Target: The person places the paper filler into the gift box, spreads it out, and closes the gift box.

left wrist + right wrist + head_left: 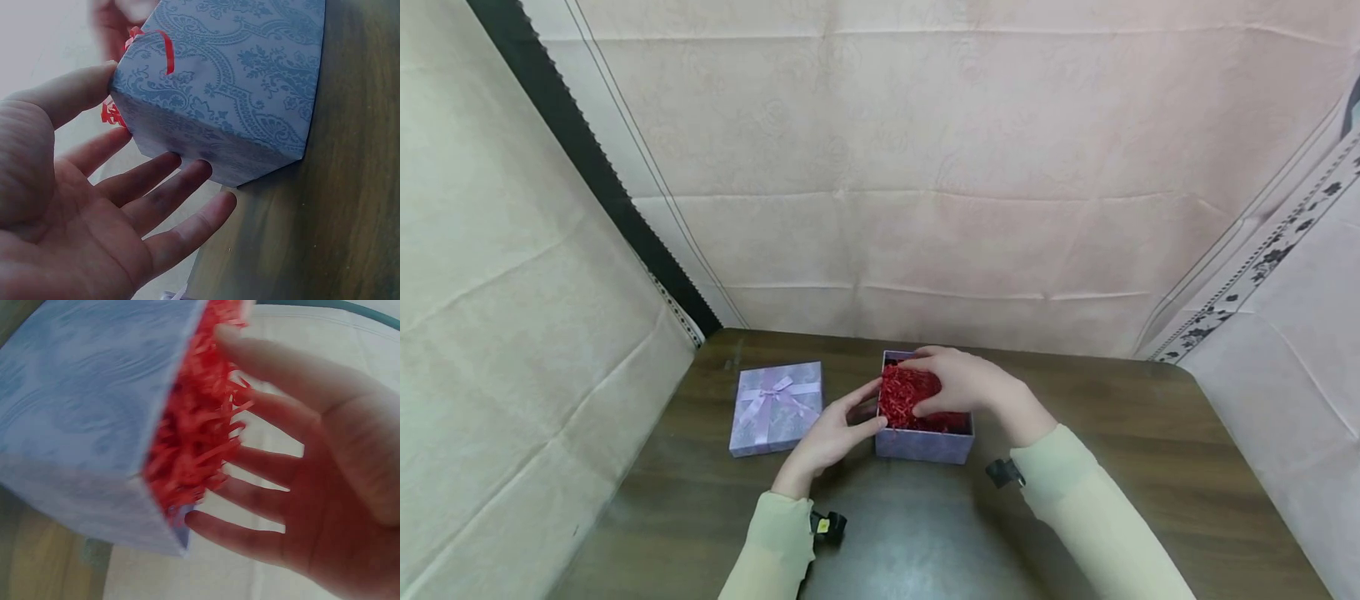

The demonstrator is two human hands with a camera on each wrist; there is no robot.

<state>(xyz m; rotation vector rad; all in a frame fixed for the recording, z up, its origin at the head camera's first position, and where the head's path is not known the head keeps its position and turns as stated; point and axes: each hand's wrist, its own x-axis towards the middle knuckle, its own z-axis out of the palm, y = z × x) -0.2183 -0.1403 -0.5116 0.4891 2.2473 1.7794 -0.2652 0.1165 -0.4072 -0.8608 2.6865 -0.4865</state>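
Note:
A lavender patterned gift box [925,447] stands on the table, filled with red shredded paper [904,398] that rises to its rim. My left hand [829,437] is at the box's left side; in the left wrist view its thumb is against the top edge and its spread fingers lie along the patterned wall [219,81]. Over the box's opening, my right hand [962,383] touches the shredded paper [197,434] with its fingertips. Its fingers are spread and fairly straight in the right wrist view. Whether anything lies beneath the paper is hidden.
A matching lid [775,408] with a lilac ribbon bow lies left of the box. The brown wooden table [1075,425] meets a pale cloth backdrop [1000,208] at its far edge. Small black cameras [1004,472] are worn at the wrists.

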